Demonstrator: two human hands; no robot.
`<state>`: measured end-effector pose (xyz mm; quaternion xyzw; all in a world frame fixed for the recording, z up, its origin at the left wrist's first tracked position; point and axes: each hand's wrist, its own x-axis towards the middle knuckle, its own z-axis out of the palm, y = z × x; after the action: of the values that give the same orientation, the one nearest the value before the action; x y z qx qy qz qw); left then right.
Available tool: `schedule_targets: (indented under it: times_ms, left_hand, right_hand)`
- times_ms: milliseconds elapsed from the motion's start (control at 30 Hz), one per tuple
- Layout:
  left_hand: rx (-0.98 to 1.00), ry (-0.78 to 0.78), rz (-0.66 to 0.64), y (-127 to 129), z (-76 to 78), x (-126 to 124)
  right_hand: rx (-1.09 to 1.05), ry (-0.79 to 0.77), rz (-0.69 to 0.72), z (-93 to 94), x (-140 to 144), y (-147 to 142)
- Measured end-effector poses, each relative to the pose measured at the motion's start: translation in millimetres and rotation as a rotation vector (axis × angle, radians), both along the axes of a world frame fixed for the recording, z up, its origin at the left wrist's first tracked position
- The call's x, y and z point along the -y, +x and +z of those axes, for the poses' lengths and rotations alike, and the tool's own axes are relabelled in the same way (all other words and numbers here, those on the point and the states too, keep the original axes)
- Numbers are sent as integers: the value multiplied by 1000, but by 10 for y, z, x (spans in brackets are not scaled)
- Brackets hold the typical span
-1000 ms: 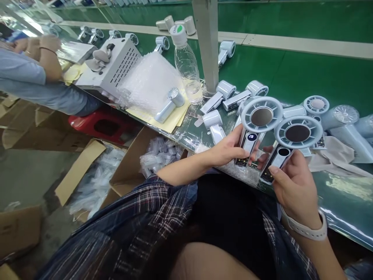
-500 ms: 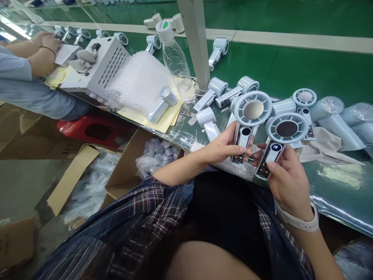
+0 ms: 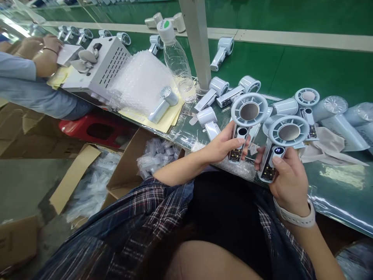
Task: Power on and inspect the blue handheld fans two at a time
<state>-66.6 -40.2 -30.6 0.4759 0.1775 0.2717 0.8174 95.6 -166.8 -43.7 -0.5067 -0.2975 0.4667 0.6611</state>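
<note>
My left hand is closed around the handle of a light-blue handheld fan, its round grille tilted up and its small display dark. In my right hand is a second handheld fan, whose lit display reads 20; my thumb rests on the handle just below that display. Both handles show exposed circuit boards low on the front. Behind the two held fans, several more fans lie on the green bench, among them one fan near my left hand. A grey cloth lies right of my right hand.
A metal post rises from the bench beside a clear plastic bottle. Left of it are bubble-wrap sheets and a grey metal box. Cardboard boxes with plastic bags stand below. A co-worker's arm is at far left.
The fan in my right hand has tipped, so its grille faces more toward me and its side shows. My left hand's fan has shifted slightly left. Both hands keep their grip.
</note>
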Motion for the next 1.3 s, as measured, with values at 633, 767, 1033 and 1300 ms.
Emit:
schedule_targets:
  times_ms: [633,767,1033,1300]
  left_hand:
    - [43,6,-79,31,-14,-27]
    - [16,40,-43,44,-3,-23]
    - [-88,131,12,42,-67,-45]
    - [-67,27,1,73,-57,-31]
  right_hand:
    - [-24,10,-48,100,-68,-53]
    - [7,-2,-47,112,-68,-37]
    - [-7,-43,-169,31,-79,57]
    - [-219,-38,-24,51,-70,84]
